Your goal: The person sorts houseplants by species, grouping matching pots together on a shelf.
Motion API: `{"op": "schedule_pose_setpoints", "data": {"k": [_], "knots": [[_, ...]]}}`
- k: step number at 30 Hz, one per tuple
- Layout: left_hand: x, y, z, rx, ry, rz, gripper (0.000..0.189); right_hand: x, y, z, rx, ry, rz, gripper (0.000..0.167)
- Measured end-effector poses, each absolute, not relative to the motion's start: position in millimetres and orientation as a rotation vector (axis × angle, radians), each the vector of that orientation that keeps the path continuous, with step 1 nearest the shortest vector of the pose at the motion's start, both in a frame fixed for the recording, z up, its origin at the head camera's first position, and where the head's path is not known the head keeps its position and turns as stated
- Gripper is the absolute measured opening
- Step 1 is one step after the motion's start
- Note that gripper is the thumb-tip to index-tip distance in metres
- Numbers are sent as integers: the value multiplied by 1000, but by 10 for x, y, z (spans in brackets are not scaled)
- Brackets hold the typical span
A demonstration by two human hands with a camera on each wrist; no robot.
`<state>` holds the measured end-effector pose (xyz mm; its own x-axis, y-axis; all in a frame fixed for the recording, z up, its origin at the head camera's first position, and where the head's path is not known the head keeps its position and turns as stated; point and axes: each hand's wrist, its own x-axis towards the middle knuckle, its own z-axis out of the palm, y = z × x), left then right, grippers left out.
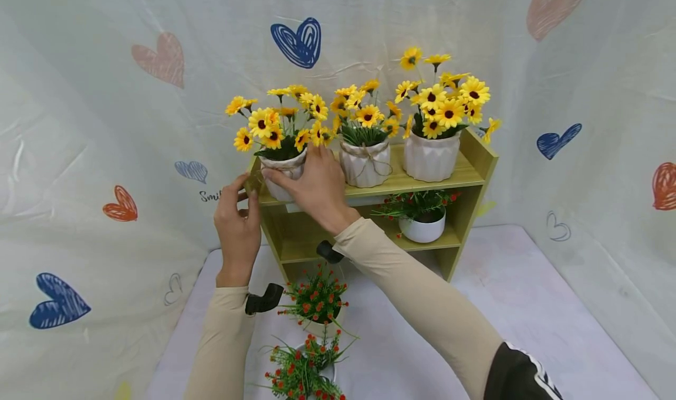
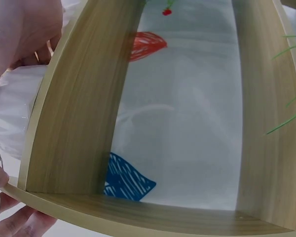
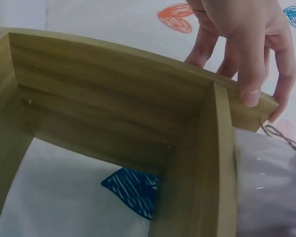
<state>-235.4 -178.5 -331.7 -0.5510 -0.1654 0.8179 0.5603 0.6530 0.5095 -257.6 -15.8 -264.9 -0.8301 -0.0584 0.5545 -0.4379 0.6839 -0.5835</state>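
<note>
In the head view I see the left hand (image 1: 237, 221) at the left end of the shelf (image 1: 477, 151), thumb and fingers bent closely about its side panel. The right hand (image 1: 322, 183) has hold of the left pot (image 1: 276, 193), thumb across the front; its other fingertips are partly hidden. That pot is at the left end of the top board, yellow flowers above. Beside it stand the middle pot (image 1: 365, 171) and right pot (image 1: 430, 159). A white bowl (image 1: 422, 231) of red flowers sits one level down, and two red-flowered plants (image 1: 319, 299) stand in front, on the table (image 1: 528, 306).

From the left wrist I look into the shelf's bay, the left pot beyond the top board.

From the right wrist I see the left hand pinching the panel's edge, next to the left pot's twine (image 3: 278, 134).
</note>
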Motion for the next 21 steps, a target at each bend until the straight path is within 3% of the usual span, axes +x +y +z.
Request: {"op": "schedule_pose_setpoints", "data": {"k": [5,12,21], "knots": [[-2357,-1784,-3328,-311,-1939,-973,32,-2548,-141,-2697,400,-2423,977,91],[-2347,-1791,-3337,-316,-1949,-971,33,-2265,-3,-2907,527,-2352,986,103],[-2357,-1792,-3332,-302,-1941,-1020,32,-1685,314,-3616,677,-2122,993,69]]}}
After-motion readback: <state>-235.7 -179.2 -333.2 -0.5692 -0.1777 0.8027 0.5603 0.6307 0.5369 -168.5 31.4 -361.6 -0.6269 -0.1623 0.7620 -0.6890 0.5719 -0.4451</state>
